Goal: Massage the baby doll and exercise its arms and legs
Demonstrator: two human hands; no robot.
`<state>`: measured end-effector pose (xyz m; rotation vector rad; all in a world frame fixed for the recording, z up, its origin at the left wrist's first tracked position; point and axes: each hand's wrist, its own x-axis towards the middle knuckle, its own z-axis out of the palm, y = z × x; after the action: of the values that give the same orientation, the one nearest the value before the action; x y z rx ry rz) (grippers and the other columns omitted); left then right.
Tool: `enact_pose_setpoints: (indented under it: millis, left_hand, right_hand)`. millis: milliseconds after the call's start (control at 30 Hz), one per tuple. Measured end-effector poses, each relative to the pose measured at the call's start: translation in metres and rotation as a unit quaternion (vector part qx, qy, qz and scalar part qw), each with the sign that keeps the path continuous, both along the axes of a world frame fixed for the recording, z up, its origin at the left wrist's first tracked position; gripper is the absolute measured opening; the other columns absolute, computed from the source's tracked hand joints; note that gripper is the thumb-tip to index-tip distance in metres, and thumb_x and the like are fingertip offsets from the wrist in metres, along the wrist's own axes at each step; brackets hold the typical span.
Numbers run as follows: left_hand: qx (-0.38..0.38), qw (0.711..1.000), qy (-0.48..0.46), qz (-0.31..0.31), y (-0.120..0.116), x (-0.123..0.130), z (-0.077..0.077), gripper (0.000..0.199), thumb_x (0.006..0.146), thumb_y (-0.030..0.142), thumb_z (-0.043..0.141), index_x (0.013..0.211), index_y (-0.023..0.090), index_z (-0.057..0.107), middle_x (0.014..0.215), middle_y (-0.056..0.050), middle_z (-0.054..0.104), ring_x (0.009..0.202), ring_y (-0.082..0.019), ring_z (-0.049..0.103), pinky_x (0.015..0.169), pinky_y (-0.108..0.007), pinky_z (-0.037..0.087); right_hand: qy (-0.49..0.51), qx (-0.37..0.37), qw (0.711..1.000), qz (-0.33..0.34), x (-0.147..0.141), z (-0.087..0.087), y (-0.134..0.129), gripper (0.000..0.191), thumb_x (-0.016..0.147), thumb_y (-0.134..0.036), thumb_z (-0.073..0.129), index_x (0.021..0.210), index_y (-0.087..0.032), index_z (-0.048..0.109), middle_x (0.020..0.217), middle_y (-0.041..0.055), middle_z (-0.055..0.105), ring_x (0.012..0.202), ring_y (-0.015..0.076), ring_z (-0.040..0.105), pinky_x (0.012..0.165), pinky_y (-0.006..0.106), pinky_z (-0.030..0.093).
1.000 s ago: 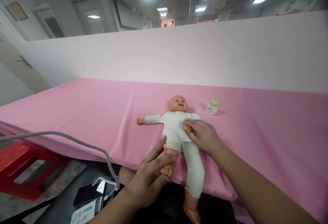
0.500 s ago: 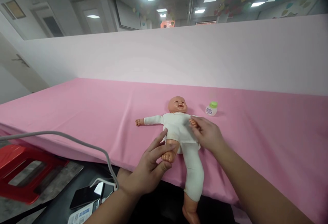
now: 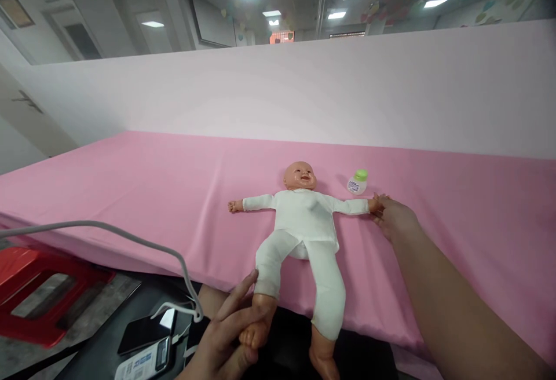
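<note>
Doll (image 3: 304, 212) lies face up on pink cloth (image 3: 160, 189), arms out to the sides, both feet past the near edge; R hand (image 3: 398, 220) has the doll's hand on that side btwn thumb and fingers, arm drawn out straight; L hand (image 3: 221, 336) is curled round the opposite foot, fingers over, thumb under.

Main risk, I'd say: a hard pull on the foot drags the doll off the edge, as its legs already overhang; pulling both ends at once could twist the torso or strain seams, esp. shoulder; a loose grip on the smooth foot might slip.

Green-capped bottle (image 3: 357, 183) is just behind the outstretched arm; a wide R swing could tip it; cable (image 3: 130, 238) arcs near L forearm, poss. snag; phone (image 3: 141, 333) sits low beside it.
</note>
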<state>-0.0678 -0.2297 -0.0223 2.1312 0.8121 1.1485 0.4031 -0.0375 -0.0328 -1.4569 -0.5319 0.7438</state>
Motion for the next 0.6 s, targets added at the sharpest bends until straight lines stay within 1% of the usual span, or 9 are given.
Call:
enact_pose_setpoints:
  millis: [67,133,233,367,433,500,533,600]
  left_hand:
    - [-0.009,1.0,0.007,0.012,-0.006,0.001,-0.01,0.045,0.102,0.043,0.06,0.147,0.036,0.059,0.168,-0.009,0.04,0.15,-0.032,0.045,0.117,-0.046,0.047]
    - [-0.012,1.0,0.01,0.016,-0.01,0.004,-0.019,0.045,0.103,0.043,0.059,0.147,0.036,0.058,0.168,-0.01,0.039,0.15,-0.032,0.044,0.116,-0.045,0.048]
    - [-0.011,1.0,0.021,0.01,-0.009,0.009,-0.026,0.044,0.102,0.044,0.059,0.146,0.036,0.059,0.169,-0.009,0.038,0.149,-0.031,0.047,0.115,-0.042,0.049]
    - [-0.002,1.0,0.019,0.013,-0.008,0.011,-0.026,0.043,0.103,0.044,0.058,0.144,0.034,0.061,0.169,-0.01,0.038,0.148,-0.03,0.048,0.114,-0.04,0.049]
    - [0.001,1.0,0.006,0.02,-0.008,0.011,-0.022,0.041,0.104,0.045,0.056,0.143,0.033,0.062,0.168,-0.01,0.039,0.149,-0.031,0.047,0.115,-0.042,0.049]
    - [-0.005,0.999,-0.008,0.033,-0.009,0.011,-0.016,0.041,0.105,0.045,0.053,0.142,0.032,0.062,0.168,-0.011,0.04,0.149,-0.032,0.046,0.116,-0.045,0.048]
    - [-0.011,0.999,-0.016,0.04,-0.009,0.01,-0.013,0.041,0.105,0.046,0.053,0.142,0.031,0.062,0.167,-0.011,0.04,0.149,-0.033,0.046,0.115,-0.047,0.049]
    - [-0.031,0.998,-0.034,0.045,-0.007,0.008,-0.008,0.041,0.105,0.048,0.051,0.142,0.032,0.061,0.168,-0.011,0.039,0.148,-0.035,0.047,0.113,-0.049,0.051]
  right_hand:
    - [0.074,-0.048,0.996,0.004,-0.002,0.004,-0.001,0.007,0.088,-0.024,0.074,0.092,-0.02,0.069,0.091,0.0063,0.07,0.085,0.0223,0.075,0.08,0.04,0.07]
    - [0.117,-0.077,0.99,0.015,-0.006,0.009,-0.005,0.004,0.091,-0.022,0.072,0.092,-0.019,0.07,0.092,0.0073,0.069,0.086,0.0217,0.075,0.083,0.039,0.07]
    - [0.117,-0.087,0.989,0.018,-0.012,0.018,-0.01,0.004,0.094,-0.021,0.07,0.093,-0.018,0.07,0.093,0.0085,0.07,0.086,0.0217,0.076,0.084,0.038,0.07]
    - [0.115,-0.088,0.989,0.0,-0.014,0.022,-0.011,0.006,0.093,-0.022,0.072,0.095,-0.017,0.068,0.098,0.0093,0.07,0.091,0.0228,0.076,0.085,0.038,0.07]
    - [0.099,-0.058,0.993,-0.019,-0.015,0.023,-0.011,0.007,0.093,-0.022,0.072,0.095,-0.018,0.067,0.104,0.0091,0.07,0.096,0.0238,0.075,0.086,0.041,0.07]
    - [0.069,-0.006,0.997,-0.032,-0.019,0.026,-0.013,0.009,0.093,-0.025,0.071,0.096,-0.019,0.067,0.11,0.0084,0.071,0.102,0.0242,0.074,0.087,0.042,0.069]
    - [0.037,0.023,0.999,-0.032,-0.023,0.028,-0.015,0.012,0.094,-0.029,0.071,0.099,-0.019,0.068,0.112,0.0081,0.071,0.105,0.0245,0.074,0.087,0.042,0.069]
    - [-0.061,0.066,0.996,-0.012,-0.036,0.034,-0.021,0.022,0.096,-0.041,0.068,0.106,-0.021,0.07,0.114,0.008,0.074,0.107,0.0257,0.073,0.088,0.044,0.068]
